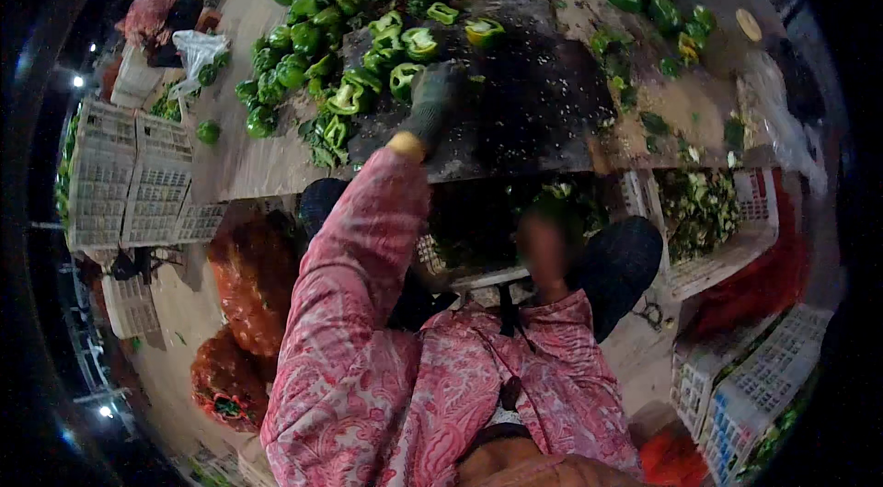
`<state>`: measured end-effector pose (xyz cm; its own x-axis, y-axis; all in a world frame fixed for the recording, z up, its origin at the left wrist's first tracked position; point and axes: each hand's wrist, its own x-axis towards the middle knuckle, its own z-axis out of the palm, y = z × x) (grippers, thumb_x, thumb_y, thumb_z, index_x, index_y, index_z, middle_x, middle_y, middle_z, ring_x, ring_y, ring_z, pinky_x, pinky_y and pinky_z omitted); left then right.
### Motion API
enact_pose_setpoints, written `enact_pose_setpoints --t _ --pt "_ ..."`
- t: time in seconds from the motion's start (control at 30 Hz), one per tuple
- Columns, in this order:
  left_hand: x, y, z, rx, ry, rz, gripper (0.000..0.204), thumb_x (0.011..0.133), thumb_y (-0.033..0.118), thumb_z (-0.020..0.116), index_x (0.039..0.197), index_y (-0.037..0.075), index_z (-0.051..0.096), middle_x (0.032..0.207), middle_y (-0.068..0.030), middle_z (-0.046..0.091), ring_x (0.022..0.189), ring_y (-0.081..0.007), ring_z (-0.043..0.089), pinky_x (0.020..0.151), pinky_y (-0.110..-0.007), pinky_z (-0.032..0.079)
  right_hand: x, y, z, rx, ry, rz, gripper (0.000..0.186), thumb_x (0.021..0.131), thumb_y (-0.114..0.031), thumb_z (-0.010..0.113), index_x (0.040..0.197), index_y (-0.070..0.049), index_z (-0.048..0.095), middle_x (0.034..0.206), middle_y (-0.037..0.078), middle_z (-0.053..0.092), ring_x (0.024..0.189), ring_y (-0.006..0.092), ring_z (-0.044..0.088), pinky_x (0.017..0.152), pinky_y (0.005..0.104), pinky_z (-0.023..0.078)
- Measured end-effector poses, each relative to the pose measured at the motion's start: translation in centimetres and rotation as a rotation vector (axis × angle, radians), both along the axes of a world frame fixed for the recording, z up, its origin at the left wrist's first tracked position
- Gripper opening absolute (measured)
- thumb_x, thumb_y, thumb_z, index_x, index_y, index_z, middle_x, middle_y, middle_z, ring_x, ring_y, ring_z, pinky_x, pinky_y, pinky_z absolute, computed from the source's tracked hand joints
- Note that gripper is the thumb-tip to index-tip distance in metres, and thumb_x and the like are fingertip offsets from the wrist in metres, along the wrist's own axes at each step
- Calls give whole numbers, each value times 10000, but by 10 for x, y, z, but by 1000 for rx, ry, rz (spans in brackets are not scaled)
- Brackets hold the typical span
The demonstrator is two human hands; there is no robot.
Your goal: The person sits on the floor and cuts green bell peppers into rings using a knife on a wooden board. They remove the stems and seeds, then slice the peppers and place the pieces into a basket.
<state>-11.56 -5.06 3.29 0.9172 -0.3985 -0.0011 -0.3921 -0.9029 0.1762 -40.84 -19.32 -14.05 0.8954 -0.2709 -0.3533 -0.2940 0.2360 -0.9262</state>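
Observation:
My left hand [436, 101], in a dark grey-green glove, reaches over a dark cutting board [533, 110] strewn with pale seeds. It is beside a cut green pepper half [405, 80]; whether it touches the half is unclear, and its fingers do not show well. Several more cut pepper pieces [348, 99] lie left of it, and a half with a yellowish rim [483, 31] lies farther off. Below the table edge, my right hand [544, 243] is blurred by motion over a dark crate [487, 280] between my knees. I cannot make out its fingers or anything in them.
Whole green peppers [313, 4] are heaped along the far and left sides of the table [244, 151]. At right stands a white crate [713, 275] of green trimmings. Red mesh sacks [248, 285] and stacked crates [129, 174] are at left, with another person [152, 18] beyond.

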Motion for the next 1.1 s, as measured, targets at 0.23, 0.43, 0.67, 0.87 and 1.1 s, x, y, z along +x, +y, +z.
enact_pose_setpoints --t 0.23,0.43,0.67,0.87,1.1 --pt "-157 -3 -9 -714 93 -330 454 696 135 735 1138 75 648 1164 -170 627 1021 -349 618 871 -405 511 30 13 117 601 48 -113 499 1010 -445 376 1361 -102 469 1010 25 616 736 132 568 636 248 437" --pt "-199 -18 -36 -718 123 -411 410 749 112 716 1143 39 635 1175 -144 629 1124 -328 572 954 -387 449 31 -4 116 89 -201 10 560 998 -460 421 1396 -67 455 1398 87 476 1324 213 384 1123 347 223" --pt "-211 -27 -30 -632 -29 -357 369 740 100 700 1098 39 633 1241 -186 574 1154 -366 542 942 -406 459 29 -2 118 127 -215 -17 526 999 -415 448 1354 -30 500 1365 77 501 1258 181 441 1078 316 295" --pt "-227 -31 -36 -926 -1 -227 290 842 146 640 1098 11 622 1184 -196 605 1070 -367 589 922 -408 468 29 9 129 238 -206 -168 439 982 -344 517 1287 -32 568 1284 55 560 1172 149 488 1031 290 338" --pt "-229 -27 -31 -1859 1230 519 298 936 166 572 1191 11 594 1149 -100 652 1006 -273 640 868 -372 499 19 20 109 -136 -344 -250 388 969 -321 537 1205 -25 621 1193 67 609 1112 162 525 999 305 368"
